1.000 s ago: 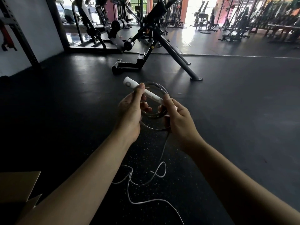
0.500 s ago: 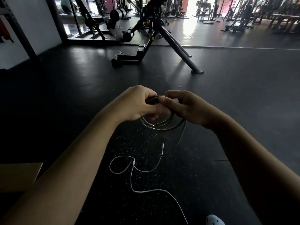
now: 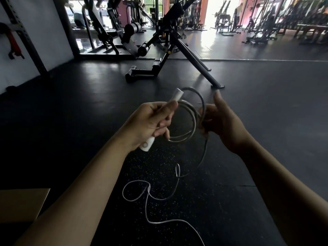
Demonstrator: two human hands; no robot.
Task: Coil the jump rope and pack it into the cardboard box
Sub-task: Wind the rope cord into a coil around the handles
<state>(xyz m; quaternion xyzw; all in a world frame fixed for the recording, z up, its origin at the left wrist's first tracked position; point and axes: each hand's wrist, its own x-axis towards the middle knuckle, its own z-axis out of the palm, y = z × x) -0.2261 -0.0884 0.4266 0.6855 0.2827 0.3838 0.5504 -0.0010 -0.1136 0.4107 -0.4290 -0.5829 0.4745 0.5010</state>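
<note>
My left hand (image 3: pixel 150 122) is closed around the white handle (image 3: pixel 174 95) of the jump rope, which sticks out above and below my fist. A few loops of the pale rope (image 3: pixel 190 119) hang between my hands. My right hand (image 3: pixel 221 121) pinches the right side of the coil, thumb pointing up. The loose rest of the rope (image 3: pixel 147 192) trails down from the coil and snakes over the dark floor. A flap of the cardboard box (image 3: pixel 23 203) shows at the lower left, partly behind my left forearm.
I am over a black rubber gym floor (image 3: pixel 266 103). A black bench machine (image 3: pixel 168 50) with angled legs stands straight ahead. A rack upright (image 3: pixel 32 41) and white wall are at the left, with more gym machines far behind.
My hands, joined over the coil half a second ago, have drawn apart. The white handle now shows again in my left fist and the loops are spread wider.
</note>
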